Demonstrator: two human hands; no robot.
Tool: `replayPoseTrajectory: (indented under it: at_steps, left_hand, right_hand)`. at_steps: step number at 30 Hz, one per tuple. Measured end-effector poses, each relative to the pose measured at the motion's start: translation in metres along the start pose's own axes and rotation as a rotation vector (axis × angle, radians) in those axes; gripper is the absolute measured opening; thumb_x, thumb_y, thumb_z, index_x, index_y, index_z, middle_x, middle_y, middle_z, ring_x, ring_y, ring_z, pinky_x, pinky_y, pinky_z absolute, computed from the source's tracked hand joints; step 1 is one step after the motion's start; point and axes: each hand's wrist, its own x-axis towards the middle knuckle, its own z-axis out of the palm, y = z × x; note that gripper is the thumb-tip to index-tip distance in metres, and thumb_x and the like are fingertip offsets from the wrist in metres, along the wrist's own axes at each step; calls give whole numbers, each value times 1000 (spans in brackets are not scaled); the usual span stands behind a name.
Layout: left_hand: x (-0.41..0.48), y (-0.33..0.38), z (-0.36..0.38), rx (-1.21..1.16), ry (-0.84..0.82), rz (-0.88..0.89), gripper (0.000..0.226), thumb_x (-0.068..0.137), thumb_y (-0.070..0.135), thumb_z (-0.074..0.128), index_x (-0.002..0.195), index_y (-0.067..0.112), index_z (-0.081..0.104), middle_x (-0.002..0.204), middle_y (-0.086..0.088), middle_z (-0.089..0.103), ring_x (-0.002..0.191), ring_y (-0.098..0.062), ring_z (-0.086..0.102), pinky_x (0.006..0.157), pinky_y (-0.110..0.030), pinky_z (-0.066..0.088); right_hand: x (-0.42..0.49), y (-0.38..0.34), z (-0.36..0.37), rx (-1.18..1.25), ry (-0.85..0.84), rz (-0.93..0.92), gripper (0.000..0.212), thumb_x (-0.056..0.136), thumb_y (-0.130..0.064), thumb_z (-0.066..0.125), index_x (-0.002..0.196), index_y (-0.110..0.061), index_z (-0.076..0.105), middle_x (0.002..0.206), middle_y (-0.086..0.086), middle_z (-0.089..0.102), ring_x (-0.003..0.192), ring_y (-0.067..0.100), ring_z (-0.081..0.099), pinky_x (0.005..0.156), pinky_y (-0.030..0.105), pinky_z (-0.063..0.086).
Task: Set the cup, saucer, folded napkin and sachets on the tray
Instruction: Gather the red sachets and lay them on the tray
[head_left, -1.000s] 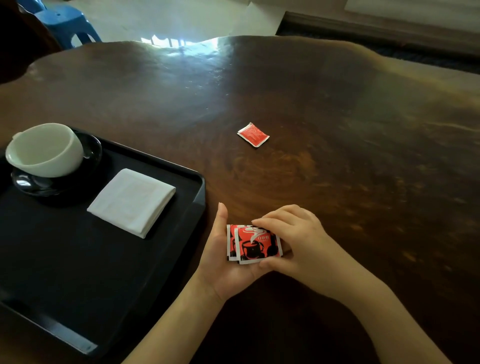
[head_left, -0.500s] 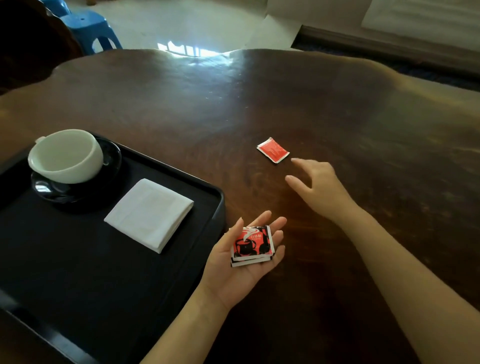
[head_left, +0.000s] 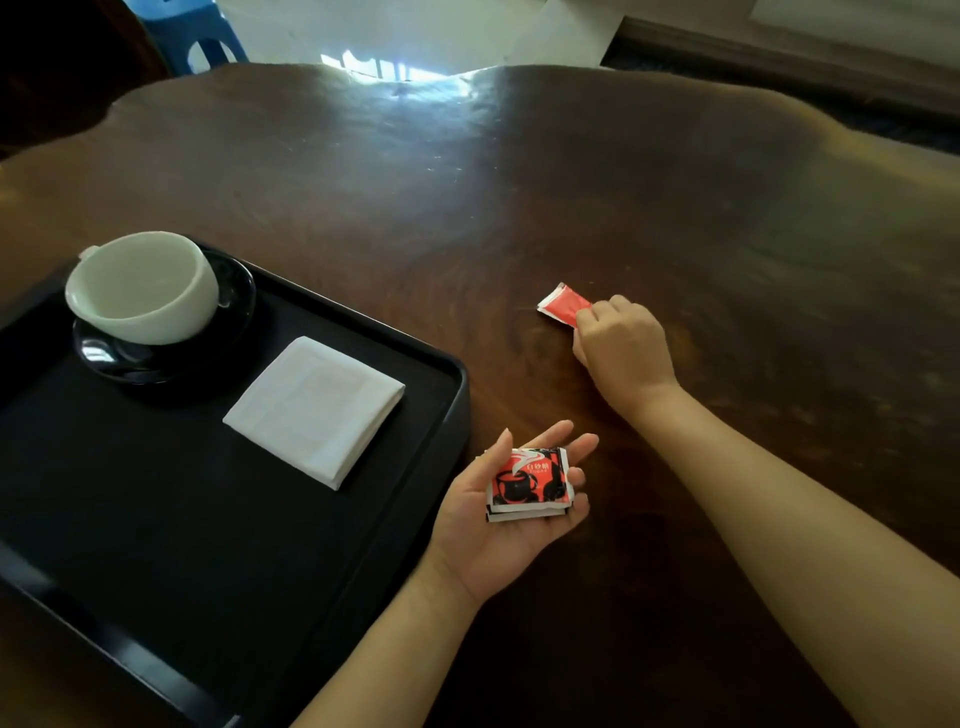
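Note:
A black tray (head_left: 447, 395) lies at the left of the dark wooden table. On it a white cup (head_left: 143, 288) rests on a black saucer (head_left: 239, 291) at the far corner, with a folded white napkin (head_left: 314, 410) beside them. My left hand (head_left: 511, 519) lies palm up just right of the tray, a small stack of red sachets (head_left: 530, 483) resting on it with the fingers spread. Farther out, my right hand (head_left: 621, 348) has its fingers closed on the near end of a single red sachet (head_left: 563, 304) that lies on the table.
The wooden table (head_left: 571, 182) stretches far ahead and to the right, with a wavy far edge. A blue plastic stool (head_left: 192, 31) stands on the light floor beyond it. A dark chair back (head_left: 57, 67) fills the upper left corner.
My right hand left the stack in my left palm, reached out across the table and closed on the lone red sachet. My left hand stayed palm up with the stack.

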Motion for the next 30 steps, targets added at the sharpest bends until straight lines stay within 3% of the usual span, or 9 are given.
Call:
replayPoseTrajectory:
  at_steps: [3,6,8,10,15,20,24,30]
  left_hand:
    - [0,0,2,10,-7,5,49,91,36,46,126,3,54,125,-20,59,84,-22,63,79,-36,52]
    - [0,-2,3,41,4,14,51,90,38,47,127,4,53,125,-18,59,85,-22,63,80,-35,52]
    - [-1,-4,3,61,20,18,51,90,38,47,127,4,53,123,-17,60,86,-21,63,79,-34,52]
    - [-5,-6,5,64,24,19,48,88,37,50,121,2,58,114,-16,61,85,-22,62,78,-34,52]
    - [-28,-20,22,39,-46,-4,46,85,35,60,119,4,59,110,-14,54,82,-18,52,77,-28,43]
    - [-60,-33,47,70,-151,16,40,81,33,64,113,9,66,109,-14,67,90,-20,61,78,-29,45]
    - [-88,-28,64,110,-201,37,44,75,32,71,111,8,67,110,-15,68,100,-26,64,85,-33,48]
    - [-123,-8,67,112,-200,56,53,86,41,56,120,1,58,123,-22,60,116,-34,56,103,-48,38]
  right_hand:
    - [-25,9,-14,163,29,98,25,94,-16,46,95,-4,68,89,12,70,79,23,62,67,29,47]
    - [-55,12,-45,734,171,557,16,91,-13,50,92,-13,66,86,3,67,76,16,61,61,12,41]
    - [-76,8,-71,1149,55,728,15,93,-17,49,93,-22,63,87,-3,68,72,9,64,57,11,45]
    - [-99,0,-98,1328,-105,710,15,93,-18,52,97,-24,65,84,-4,70,66,3,66,53,13,50]
    - [-133,-20,-152,1373,-213,545,16,90,-19,55,93,-30,66,78,-7,72,62,2,63,53,13,49]
    - [-141,-35,-189,1314,-186,408,19,91,-18,54,90,-36,60,75,-15,69,68,-8,62,51,6,45]
    - [-142,-50,-212,1281,-179,325,15,91,-17,53,95,-29,61,85,-17,65,77,-15,60,55,3,45]
    - [-134,-87,-229,921,-74,230,20,90,-23,55,108,-24,64,95,-7,63,86,0,58,69,11,49]
